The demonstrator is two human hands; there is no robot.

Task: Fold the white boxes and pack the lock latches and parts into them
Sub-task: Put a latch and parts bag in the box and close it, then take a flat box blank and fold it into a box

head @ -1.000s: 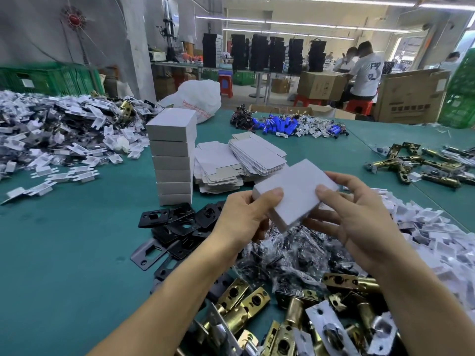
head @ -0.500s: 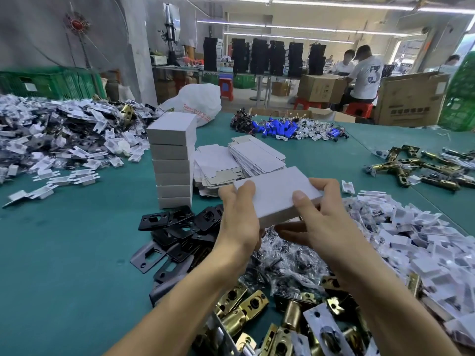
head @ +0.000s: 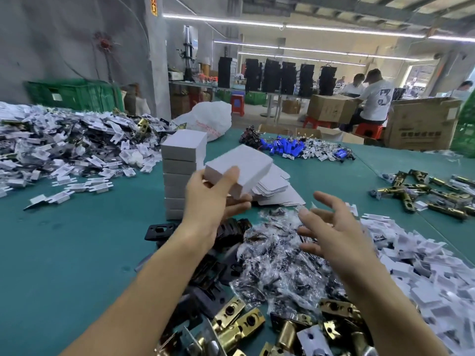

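**Closed white box held up in my left grip, beside the stack**

The white box is thin folded card. I judge it light even with a latch and parts inside, though it is shut and I cannot tell whether it is filled. It should be stiff along the creased edges but easy to dent on its broad faces. The card also looks smooth enough to slide out of a lazy pinch. The safe place to take it is across one short end, with the thumb on the top face near a corner and the fingers under the base.

My left grip holds it just that way. The thumb lies over the near corner and the fingers curl beneath. The box is off the tabletop and tilted, just to the right of the stack of finished boxes. The forearm reaches forward from the lower left.

My right grip holds nothing. Its fingers are spread and loosely bent, and the palm is turned toward the box but apart from it. It hovers over the clear bags of screws.

The stack is tall and narrow, so I would set the box down square and gently so as not to nudge the column.
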